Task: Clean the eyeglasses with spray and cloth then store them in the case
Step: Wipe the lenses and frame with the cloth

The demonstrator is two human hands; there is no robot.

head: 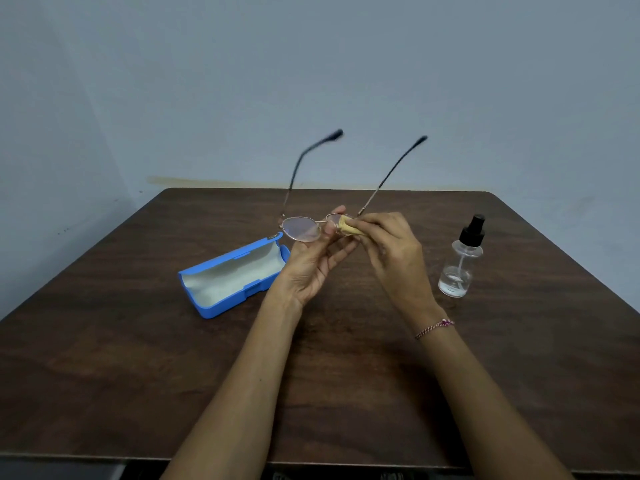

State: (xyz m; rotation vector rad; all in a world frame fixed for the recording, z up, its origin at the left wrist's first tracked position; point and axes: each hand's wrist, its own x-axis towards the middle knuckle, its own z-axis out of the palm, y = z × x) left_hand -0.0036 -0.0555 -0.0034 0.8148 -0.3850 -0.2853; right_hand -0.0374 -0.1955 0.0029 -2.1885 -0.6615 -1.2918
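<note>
Your right hand (pixel 391 251) pinches a folded yellow cloth (pixel 348 228) against the lens at your right of the glasses (pixel 303 229), fingers curled round the cloth. Your left hand (pixel 313 261) grips the frame near the bridge between thumb and fingertips, holding the glasses above the table (pixel 138 375), temples open and pointing away. Left of the glasses, the blue case (pixel 232 275) lies open on the table; right of them, the spray bottle (pixel 462 261) stands upright.

The cloth (pixel 348 228) and the right hand (pixel 391 252) cover most of one lens of the eyeglasses (pixel 302 230), whose dark temple tips (pixel 337 134) are blurred; both forearms (pixel 242 393) and the surface (pixel 104 375) are cut off at the lower edge.
</note>
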